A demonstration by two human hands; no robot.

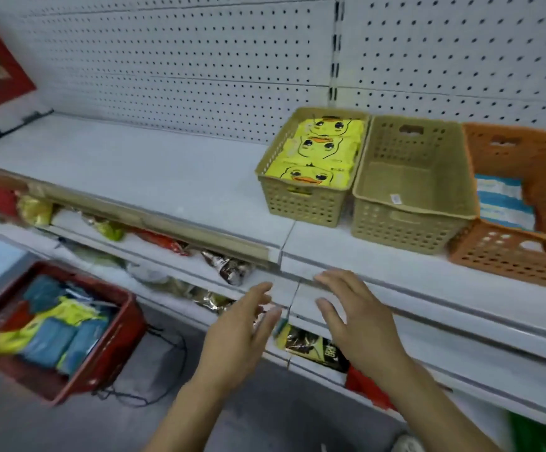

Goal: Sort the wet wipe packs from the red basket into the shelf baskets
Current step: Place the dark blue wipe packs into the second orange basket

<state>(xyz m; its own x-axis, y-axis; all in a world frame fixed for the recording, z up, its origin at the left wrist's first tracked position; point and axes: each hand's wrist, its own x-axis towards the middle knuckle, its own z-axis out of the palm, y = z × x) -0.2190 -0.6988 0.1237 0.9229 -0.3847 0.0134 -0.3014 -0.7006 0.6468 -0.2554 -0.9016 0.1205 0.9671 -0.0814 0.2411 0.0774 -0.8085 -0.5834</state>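
Progress: partway | yellow duck-print wet wipe packs (318, 148) are lying in the tan perforated shelf basket (301, 205) | more packs (53, 337) are waiting in the red plastic basket (115, 349) | we are holding left hand (235, 340), right hand (359, 327) spread, empty.

Two bare forearms rise from the bottom centre of the frame, the left forearm (180, 412) leaning up and right, the right forearm (428, 393) up and left. The bare left grip (242, 334) sits just left of lower centre, fingers straight and close together, pointing to the upper right. The bare right grip (359, 324) lies just right of it, back toward the camera, fingers relaxed and reaching to the upper left. The two are near but apart, and neither holds anything.
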